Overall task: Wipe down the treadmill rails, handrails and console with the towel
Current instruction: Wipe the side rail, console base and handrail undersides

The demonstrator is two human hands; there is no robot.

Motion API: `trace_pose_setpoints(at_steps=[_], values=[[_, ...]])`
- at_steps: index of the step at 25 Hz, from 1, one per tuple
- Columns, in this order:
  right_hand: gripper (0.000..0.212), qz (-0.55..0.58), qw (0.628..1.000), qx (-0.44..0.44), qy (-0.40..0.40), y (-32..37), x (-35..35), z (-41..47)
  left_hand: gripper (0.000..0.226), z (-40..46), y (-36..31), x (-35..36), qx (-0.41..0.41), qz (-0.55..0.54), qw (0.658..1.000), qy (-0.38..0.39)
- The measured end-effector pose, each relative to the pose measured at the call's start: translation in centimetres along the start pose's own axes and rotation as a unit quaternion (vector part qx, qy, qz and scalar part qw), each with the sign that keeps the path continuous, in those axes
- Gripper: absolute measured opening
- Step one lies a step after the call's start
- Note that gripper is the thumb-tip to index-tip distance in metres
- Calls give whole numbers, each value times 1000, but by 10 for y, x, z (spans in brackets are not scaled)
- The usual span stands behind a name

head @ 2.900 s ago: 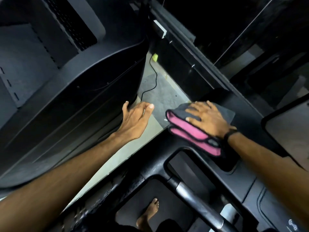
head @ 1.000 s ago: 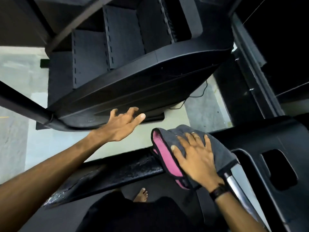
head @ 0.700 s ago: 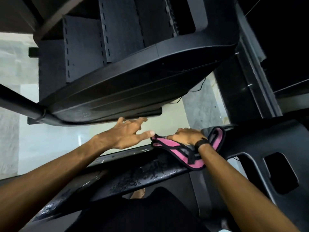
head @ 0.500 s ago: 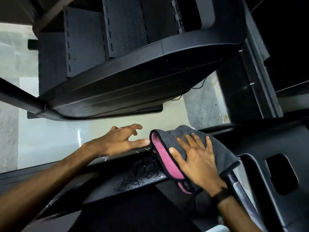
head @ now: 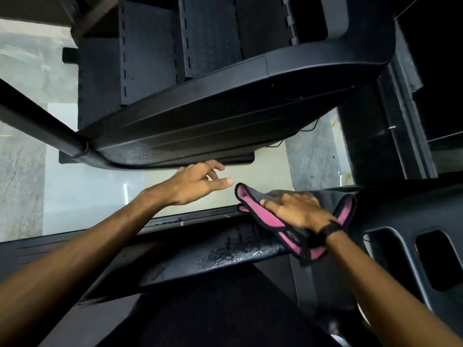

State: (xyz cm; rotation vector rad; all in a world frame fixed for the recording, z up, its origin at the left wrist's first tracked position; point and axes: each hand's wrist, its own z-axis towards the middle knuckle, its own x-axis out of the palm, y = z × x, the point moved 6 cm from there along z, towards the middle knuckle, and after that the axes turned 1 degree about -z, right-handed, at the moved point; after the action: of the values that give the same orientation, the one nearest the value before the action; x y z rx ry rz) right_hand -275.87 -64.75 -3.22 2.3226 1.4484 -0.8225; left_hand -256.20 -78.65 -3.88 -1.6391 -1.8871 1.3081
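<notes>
Towel (head: 263,216) + R hand (head: 298,211) now further forward

Single head-worn view looks steeply down, close over both forearms

Dim overall from my feed; the black treadmill (head: 225,249) swallows detail, wet patches on it glint. Brightest area is the pale floor (head: 100,191), with 1 small glare streak. Right hand (head: 298,211) motion-blurred. Wide-angle bending at edges; top-right corner nearly black.
</notes>
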Motion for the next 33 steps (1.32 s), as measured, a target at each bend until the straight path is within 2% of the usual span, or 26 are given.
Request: trace_pose_setpoints(at_steps=[3, 5, 6, 7, 9, 10, 12, 13, 16, 19, 22, 25, 27, 29, 31, 33], values=[[70, -26, 982, -32, -182, 10, 13, -60, 90, -2, 1, 1, 16, -1, 1000, -1], [75, -50, 966, -49, -248, 12, 14, -73, 86, -3, 1, 1, 20, -10, 1000, -7], [76, -46, 972, -50, -225, 14, 6, -68, 82, -3, 1, 1, 20, -17, 1000, -15], [75, -29, 985, -44, -165, 15, -1, -55, 76, -3, -1, 1, 19, -20, 999, -20], [74, 12, 1000, -7, -10, 19, -9, -16, 68, -6, -4, 2, 17, -9, 1000, -22], [81, 13, 998, 11, 58, 25, -11, 1, 64, -8, -6, 2, 17, 1, 1000, -25], [99, 28, 993, 10, 113, 34, -1, 29, 59, -15, -8, 1, 20, 14, 999, -41], [99, 29, 993, 4, 113, 36, 2, 36, 62, -18, -7, -1, 18, 16, 999, -49], [69, 2, 999, -11, 51, 35, 0, 13, 75, -27, 0, -2, 10, 22, 997, -66], [58, 30, 995, -73, -68, 37, -3, -28, 75, -34, 1, 7, 11, 50, 996, -69], [64, -16, 976, -114, -183, 41, 13, -68, 62, -41, -4, 17, 18, 89, 992, -90], [75, -50, 961, -123, -241, 38, 22, -84, 52, -54, -8, 25, 17, 152, 979, -133], [69, -18, 976, -114, -187, 40, 13, -60, 47, -65, -9, 28, 7, 163, 973, -163], [68, 25, 991, -112, -75, 48, 0, -31, 45, -79, -10, 32, -5, 171, 968, -183], [63, 31, 991, -127, 38, 61, -4, -10, 47, -95, -8, 36, -14, 183, 962, -200], [62, 16, 990, -118, 73, 65, -4, 0, 59, -112, -4, 42, -24, 203, 955, -213]])
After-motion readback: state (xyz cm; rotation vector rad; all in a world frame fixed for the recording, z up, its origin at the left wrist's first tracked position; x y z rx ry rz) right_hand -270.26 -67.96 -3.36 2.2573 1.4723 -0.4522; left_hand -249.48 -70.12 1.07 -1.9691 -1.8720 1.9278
